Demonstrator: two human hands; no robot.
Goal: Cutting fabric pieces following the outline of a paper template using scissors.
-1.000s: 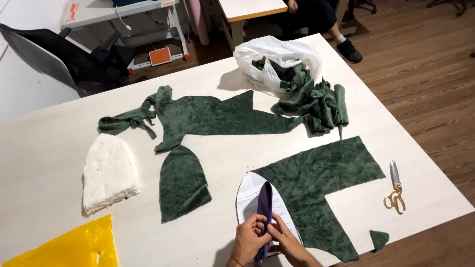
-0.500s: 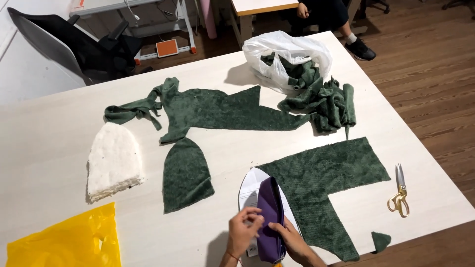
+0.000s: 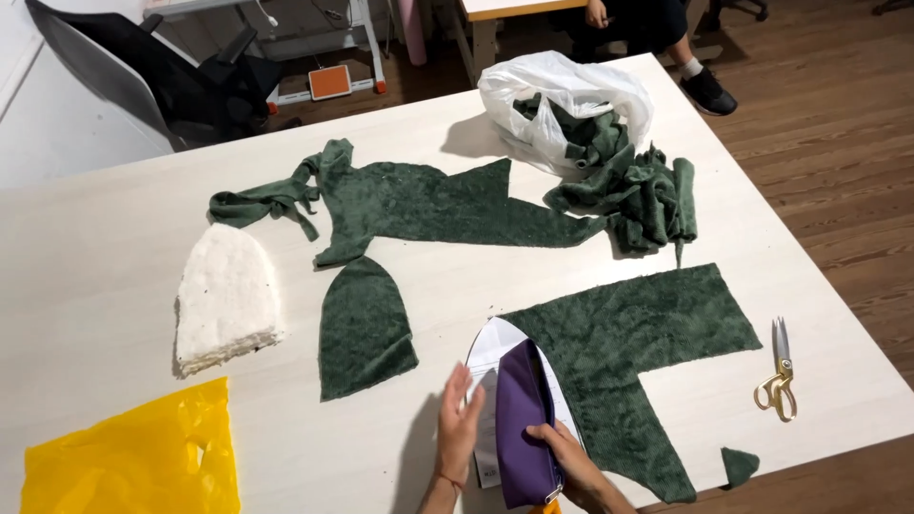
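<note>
- Your right hand (image 3: 571, 462) pinches the purple pouch (image 3: 524, 424) at its lower edge, low in the frame's centre.
- Your left hand (image 3: 459, 424) has let go since a moment ago; it now hovers flat, fingers spread, just left of the pouch.
- The pouch has turned wider and lies over the white paper pattern (image 3: 490, 352), beside the green fabric piece (image 3: 628, 352) on the worktop (image 3: 95, 286).

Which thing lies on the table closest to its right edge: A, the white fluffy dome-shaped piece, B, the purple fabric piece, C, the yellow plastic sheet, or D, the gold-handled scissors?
D: the gold-handled scissors lie alone near the right edge of the table, beyond the big green fabric piece.
</note>
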